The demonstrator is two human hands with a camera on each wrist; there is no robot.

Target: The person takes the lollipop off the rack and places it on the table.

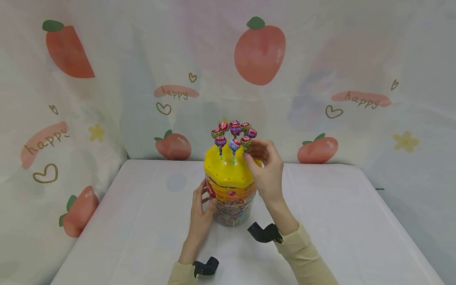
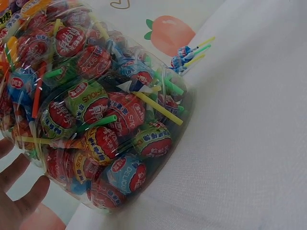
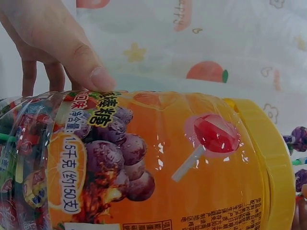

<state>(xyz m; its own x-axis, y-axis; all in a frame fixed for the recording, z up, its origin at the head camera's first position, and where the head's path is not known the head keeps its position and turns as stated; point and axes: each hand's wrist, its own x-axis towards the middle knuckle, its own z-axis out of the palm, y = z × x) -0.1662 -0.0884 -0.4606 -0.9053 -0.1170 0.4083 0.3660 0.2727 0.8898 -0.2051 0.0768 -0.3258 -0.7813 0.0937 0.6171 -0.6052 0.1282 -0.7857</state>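
Note:
A clear plastic candy jar (image 1: 233,209) with an orange label stands upright on the table, full of wrapped lollipops (image 2: 86,100). Its yellow lid (image 1: 228,174) has small holes, and several lollipops (image 1: 234,130) stand upright in a ring on it. My left hand (image 1: 201,213) holds the jar's left side; its thumb (image 3: 101,79) lies against the label in the right wrist view. At the lid's right edge, my right hand (image 1: 268,168) pinches a green and red lollipop (image 1: 246,141) by its stick, thumb in front. Its other fingers are partly hidden behind the lollipops.
The jar stands on a white-covered table (image 1: 149,221). Behind it hangs a pale curtain (image 1: 213,47) with peach prints. In the left wrist view, a few blue-wrapped lollipops (image 2: 181,58) with yellow and green sticks show past the jar's base.

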